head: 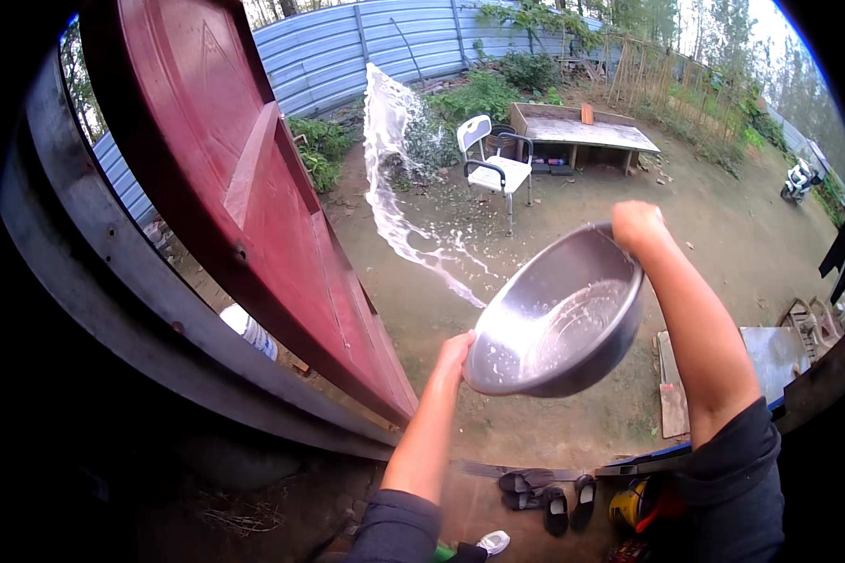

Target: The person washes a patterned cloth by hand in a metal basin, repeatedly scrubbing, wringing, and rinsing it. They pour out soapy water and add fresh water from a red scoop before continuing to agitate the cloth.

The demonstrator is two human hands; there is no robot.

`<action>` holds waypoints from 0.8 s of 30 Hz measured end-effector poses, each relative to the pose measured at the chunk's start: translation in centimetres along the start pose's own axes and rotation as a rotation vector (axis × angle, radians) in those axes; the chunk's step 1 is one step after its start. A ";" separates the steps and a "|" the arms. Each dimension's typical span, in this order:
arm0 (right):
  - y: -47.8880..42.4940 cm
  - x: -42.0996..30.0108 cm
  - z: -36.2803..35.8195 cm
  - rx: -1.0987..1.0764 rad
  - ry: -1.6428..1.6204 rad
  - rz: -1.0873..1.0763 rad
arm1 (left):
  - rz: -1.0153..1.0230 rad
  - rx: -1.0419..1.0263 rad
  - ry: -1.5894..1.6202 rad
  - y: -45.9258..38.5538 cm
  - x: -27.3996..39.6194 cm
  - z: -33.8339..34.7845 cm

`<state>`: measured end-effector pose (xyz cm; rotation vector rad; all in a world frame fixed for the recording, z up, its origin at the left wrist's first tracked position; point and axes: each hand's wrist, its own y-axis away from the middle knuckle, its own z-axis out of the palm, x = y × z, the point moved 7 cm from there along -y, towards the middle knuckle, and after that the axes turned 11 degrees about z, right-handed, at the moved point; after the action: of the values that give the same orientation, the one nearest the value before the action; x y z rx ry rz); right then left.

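Note:
A wide metal basin (567, 317) is tilted in mid-air in front of me, its open side turned up and towards me. My left hand (459, 350) grips its lower left rim. At the upper right rim, my right hand (637, 225) holds it with the arm raised. A long sheet of water (391, 134) flies from the basin's left rim, curving up and away over the yard. Drops and a thin wet film cling to the basin's inside. The fingers behind the rim are mostly hidden.
A red metal door (253, 190) stands ajar at the left. Beyond are a white armchair (503, 169), a low wooden bench (581, 134) and a corrugated metal fence (408, 35). Dark shoes (556, 510) lie inside the threshold (507, 470), near a yellow container (627, 505). Boards (672, 401) lie at the right.

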<state>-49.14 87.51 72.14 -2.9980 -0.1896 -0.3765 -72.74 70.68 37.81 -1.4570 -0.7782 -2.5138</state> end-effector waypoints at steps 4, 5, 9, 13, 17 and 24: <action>6.9 5.7 13.9 -0.370 -0.630 0.121 | 0.339 -0.003 -0.066 4.9 2.6 -0.4; 9.7 6.8 20.1 -0.631 -0.902 0.218 | 0.376 -0.015 -0.143 5.8 2.7 -0.8; 23.2 7.7 31.6 -1.087 -1.580 0.611 | 0.305 -0.189 -0.450 5.1 1.7 -1.3; 36.7 9.0 40.4 -1.217 -1.758 0.880 | -0.154 -0.409 -0.820 6.7 2.8 -0.9; 48.5 14.3 47.6 -1.192 -1.619 1.325 | 0.206 -0.448 -1.150 6.8 0.0 -2.3; 54.7 19.8 48.9 -0.882 -0.929 1.627 | 0.044 -0.503 -0.823 6.7 -2.3 -1.5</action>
<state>-10.91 42.06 24.80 -2.3646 2.5342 1.2817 -70.27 63.93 37.77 -2.6995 -0.1494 -2.1059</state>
